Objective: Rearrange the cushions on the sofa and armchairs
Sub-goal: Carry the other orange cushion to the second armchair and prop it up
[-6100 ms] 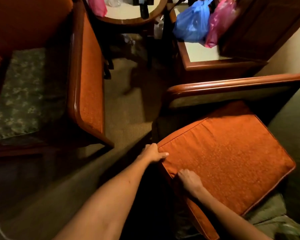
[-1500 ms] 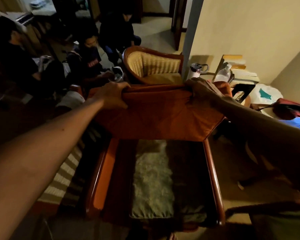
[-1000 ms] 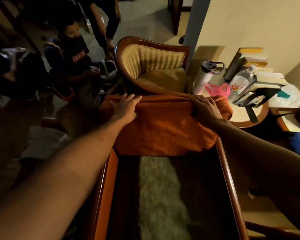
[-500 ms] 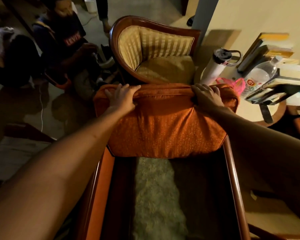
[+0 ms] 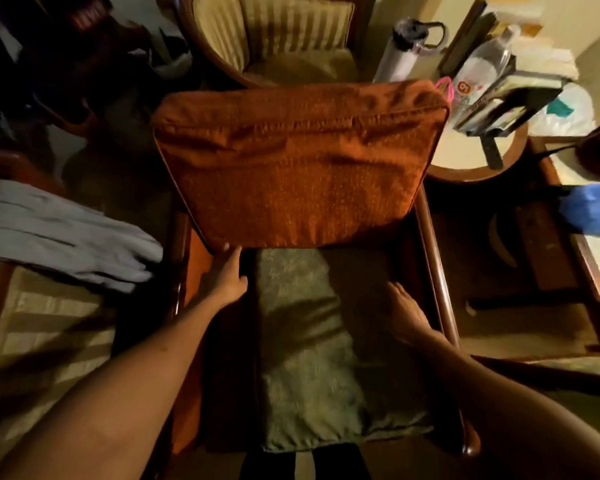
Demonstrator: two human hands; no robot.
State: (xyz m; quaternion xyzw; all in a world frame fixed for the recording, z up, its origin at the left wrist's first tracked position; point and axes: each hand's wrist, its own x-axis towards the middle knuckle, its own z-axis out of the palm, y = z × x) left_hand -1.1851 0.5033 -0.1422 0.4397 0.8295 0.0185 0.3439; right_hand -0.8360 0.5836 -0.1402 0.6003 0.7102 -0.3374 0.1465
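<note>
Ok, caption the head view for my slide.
Orange cushion propped against the armchair back, left hand at its lower edge, right hand nearby.

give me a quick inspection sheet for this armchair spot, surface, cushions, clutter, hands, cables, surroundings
surface: wooden-framed armchair with a green patterned seat pad, bare of any seat cushion.
job's things: orange textured fabric cushion propped against the chair back, its lower edge at the seat's rear.
clutter: round side table holding a white flask with dark lid, clear plastic bottle and stacked books; blue plastic bag at right.
hands: left hand open, fingertips at the cushion's lower left corner; right hand open, low over the seat, holding nothing.
cables: nothing seen.
surroundings: beige striped tub chair behind; grey cloth at left; dim light.
</note>
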